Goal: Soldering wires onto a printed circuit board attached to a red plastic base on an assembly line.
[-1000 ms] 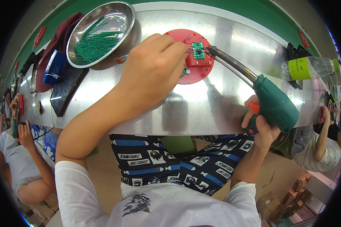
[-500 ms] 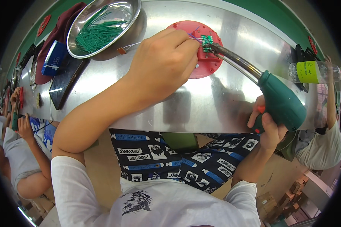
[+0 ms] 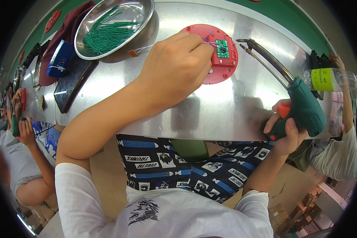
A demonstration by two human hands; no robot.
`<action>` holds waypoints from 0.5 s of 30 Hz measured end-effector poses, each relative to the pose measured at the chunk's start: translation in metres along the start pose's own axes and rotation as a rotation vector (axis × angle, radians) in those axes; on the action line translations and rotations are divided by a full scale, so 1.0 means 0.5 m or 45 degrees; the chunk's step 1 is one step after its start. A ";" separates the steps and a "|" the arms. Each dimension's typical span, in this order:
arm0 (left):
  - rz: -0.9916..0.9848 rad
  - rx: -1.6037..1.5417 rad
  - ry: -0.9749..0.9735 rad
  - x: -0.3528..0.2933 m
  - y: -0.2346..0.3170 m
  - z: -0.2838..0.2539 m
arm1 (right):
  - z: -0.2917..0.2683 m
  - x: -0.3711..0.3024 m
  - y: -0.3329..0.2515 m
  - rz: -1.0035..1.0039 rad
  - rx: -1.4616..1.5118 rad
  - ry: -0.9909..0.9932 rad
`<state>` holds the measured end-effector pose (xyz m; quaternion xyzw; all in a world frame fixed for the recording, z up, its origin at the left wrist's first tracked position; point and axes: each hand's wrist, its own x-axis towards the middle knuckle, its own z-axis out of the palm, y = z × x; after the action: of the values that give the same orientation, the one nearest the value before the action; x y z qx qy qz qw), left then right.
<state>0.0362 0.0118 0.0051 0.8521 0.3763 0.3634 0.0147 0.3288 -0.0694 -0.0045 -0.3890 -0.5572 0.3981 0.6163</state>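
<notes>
A round red plastic disc (image 3: 222,69) lies on the shiny metal bench (image 3: 210,111), with a small green circuit board (image 3: 222,47) on top of it. My left hand (image 3: 176,69) rests on the disc's left side, fingertips pinched on thin wires next to the board. My right hand (image 3: 283,131) grips the handle of a green soldering gun (image 3: 303,107) at the bench's near edge. The gun's long metal tip (image 3: 261,53) points toward the disc and stops a little to the right of it, apart from the board.
A steel bowl (image 3: 144,18) of several cut green wires (image 3: 107,33) stands at the back left, beside a dark red cap, a blue box (image 3: 59,59) and a black tablet (image 3: 69,85). A clear bottle (image 3: 329,79) lies at the right. Other people sit on both sides.
The soldering gun has pulled back to the right, so its tip has left the circuit board. My left hand stays on the disc, pinching the wires.
</notes>
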 end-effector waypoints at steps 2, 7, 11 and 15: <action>-0.011 -0.007 -0.015 0.001 0.001 0.001 | 0.000 0.000 -0.002 0.000 -0.029 0.047; 0.014 -0.006 -0.004 0.002 -0.002 -0.001 | 0.009 0.005 -0.012 0.007 -0.028 0.139; 0.019 0.017 -0.020 0.004 -0.004 -0.005 | 0.009 0.005 -0.012 0.006 -0.037 0.187; 0.003 0.043 -0.055 0.008 -0.002 -0.008 | 0.013 0.007 -0.014 0.019 -0.002 0.236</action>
<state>0.0350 0.0141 0.0104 0.8604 0.3809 0.3384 0.0081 0.3231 -0.0685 0.0037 -0.4287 -0.4951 0.3646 0.6619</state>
